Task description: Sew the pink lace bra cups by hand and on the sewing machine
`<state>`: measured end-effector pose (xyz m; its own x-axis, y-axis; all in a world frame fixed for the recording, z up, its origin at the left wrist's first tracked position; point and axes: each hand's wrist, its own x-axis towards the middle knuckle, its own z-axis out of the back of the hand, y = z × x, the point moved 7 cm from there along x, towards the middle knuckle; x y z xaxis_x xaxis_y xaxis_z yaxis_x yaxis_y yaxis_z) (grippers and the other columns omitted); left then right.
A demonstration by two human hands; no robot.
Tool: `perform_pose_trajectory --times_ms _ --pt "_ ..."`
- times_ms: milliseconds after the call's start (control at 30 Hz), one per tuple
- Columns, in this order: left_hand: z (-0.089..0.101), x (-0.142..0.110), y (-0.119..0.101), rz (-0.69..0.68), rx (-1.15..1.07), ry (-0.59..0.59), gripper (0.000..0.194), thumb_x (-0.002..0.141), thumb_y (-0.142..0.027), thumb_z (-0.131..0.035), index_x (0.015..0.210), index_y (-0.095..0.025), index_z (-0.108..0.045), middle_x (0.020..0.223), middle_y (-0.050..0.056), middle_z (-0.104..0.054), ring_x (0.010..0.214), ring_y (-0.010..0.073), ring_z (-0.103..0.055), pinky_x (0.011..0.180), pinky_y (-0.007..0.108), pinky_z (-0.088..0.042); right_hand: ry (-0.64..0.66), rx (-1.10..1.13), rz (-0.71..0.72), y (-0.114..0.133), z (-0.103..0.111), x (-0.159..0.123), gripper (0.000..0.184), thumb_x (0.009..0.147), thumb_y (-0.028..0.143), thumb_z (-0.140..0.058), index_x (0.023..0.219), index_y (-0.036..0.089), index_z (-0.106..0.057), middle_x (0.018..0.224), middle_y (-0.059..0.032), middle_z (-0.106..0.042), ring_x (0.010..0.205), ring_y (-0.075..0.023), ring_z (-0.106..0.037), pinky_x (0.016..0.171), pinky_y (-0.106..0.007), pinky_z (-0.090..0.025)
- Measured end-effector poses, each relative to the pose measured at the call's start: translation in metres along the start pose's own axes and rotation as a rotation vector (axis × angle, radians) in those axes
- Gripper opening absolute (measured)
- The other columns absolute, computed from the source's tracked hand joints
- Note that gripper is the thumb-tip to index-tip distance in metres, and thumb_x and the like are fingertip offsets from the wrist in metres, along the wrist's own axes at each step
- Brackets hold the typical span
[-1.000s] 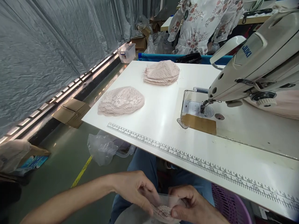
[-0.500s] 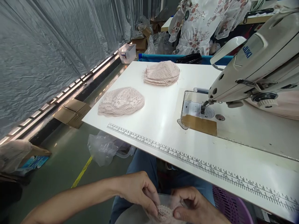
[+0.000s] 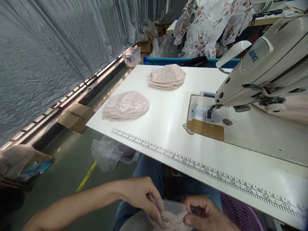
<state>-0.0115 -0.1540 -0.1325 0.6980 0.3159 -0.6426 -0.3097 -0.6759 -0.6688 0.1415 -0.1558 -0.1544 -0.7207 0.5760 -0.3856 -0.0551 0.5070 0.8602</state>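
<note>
Over my lap, my left hand (image 3: 146, 197) pinches one side of a pale pink lace piece (image 3: 173, 218) with sheer fabric around it. On its other side, my right hand (image 3: 204, 211) grips the edge between thumb and fingers. Part of the piece is cut off by the bottom of the view. Up on the white table lie a stack of scalloped lace pieces (image 3: 126, 106) at the left and a second lace stack (image 3: 167, 77) farther back.
A sewing machine (image 3: 262, 64) stands at the right, its presser foot (image 3: 209, 112) over the metal plate. A printed ruler (image 3: 192, 163) runs along the front edge of the table (image 3: 163, 118). A purple basket (image 3: 240, 211) sits below. Across the table is a person in a floral dress (image 3: 207, 25).
My right hand has shifted slightly right, and more of the lace shows between my hands. The view has tilted a little. The stacks and machine stay in place.
</note>
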Motion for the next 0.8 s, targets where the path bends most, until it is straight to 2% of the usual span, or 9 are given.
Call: perform_pose_trajectory --times_ms 167,367,467,567,700,800 --pt "0.004 0.001 -0.001 -0.002 -0.034 -0.009 0.053 0.051 -0.054 -0.083 0.086 -0.016 -0.076 0.071 -0.001 -0.07 0.064 0.0105 -0.064 0.07 0.019 -0.054 -0.033 0.05 -0.002 0.002 0.001 0.001 0.043 0.075 0.059 -0.069 0.069 0.017 -0.06 0.061 0.0042 -0.042 0.059 -0.011 -0.033 0.054 -0.024 -0.025" --pt "0.009 -0.002 -0.009 -0.031 0.088 -0.051 0.053 0.059 -0.059 -0.078 0.092 -0.017 -0.076 0.073 0.001 -0.071 0.064 0.0097 -0.061 0.064 0.015 -0.051 -0.066 0.089 0.007 0.003 0.0 0.001 0.044 0.077 0.059 -0.067 0.072 0.018 -0.056 0.064 0.0043 -0.043 0.061 -0.0112 -0.033 0.055 -0.024 -0.024" --pt "0.009 -0.005 -0.011 -0.033 0.103 -0.05 0.054 0.061 -0.06 -0.076 0.093 -0.018 -0.076 0.074 0.001 -0.071 0.064 0.01 -0.062 0.065 0.017 -0.051 -0.07 0.163 0.021 -0.001 -0.001 0.002 0.04 0.077 0.056 -0.069 0.088 0.019 -0.058 0.073 0.0026 -0.051 0.064 -0.0114 -0.039 0.058 -0.024 -0.029" --pt "0.01 -0.006 -0.011 -0.047 0.128 -0.056 0.053 0.062 -0.06 -0.076 0.094 -0.018 -0.076 0.075 0.002 -0.071 0.064 0.0106 -0.062 0.064 0.017 -0.051 -0.09 0.224 0.055 -0.005 0.0 0.002 0.042 0.076 0.053 -0.072 0.1 0.023 -0.057 0.074 0.0034 -0.052 0.064 -0.0113 -0.042 0.059 -0.024 -0.03" --pt "0.013 -0.008 -0.012 -0.074 0.18 -0.095 0.049 0.065 -0.058 -0.075 0.091 -0.017 -0.077 0.073 0.002 -0.071 0.063 0.0106 -0.06 0.06 0.016 -0.047 -0.174 0.145 0.077 -0.005 0.003 0.002 0.034 0.078 0.052 -0.07 0.086 0.021 -0.059 0.068 0.0043 -0.049 0.061 -0.0109 -0.038 0.057 -0.024 -0.028" --pt "0.015 -0.008 -0.013 -0.073 0.23 -0.129 0.045 0.066 -0.054 -0.076 0.089 -0.016 -0.077 0.07 0.003 -0.07 0.058 0.0096 -0.057 0.056 0.015 -0.044 -0.264 0.054 0.058 -0.003 0.005 0.002 0.035 0.081 0.054 -0.066 0.076 0.02 -0.059 0.063 0.0047 -0.045 0.059 -0.0111 -0.033 0.055 -0.025 -0.026"
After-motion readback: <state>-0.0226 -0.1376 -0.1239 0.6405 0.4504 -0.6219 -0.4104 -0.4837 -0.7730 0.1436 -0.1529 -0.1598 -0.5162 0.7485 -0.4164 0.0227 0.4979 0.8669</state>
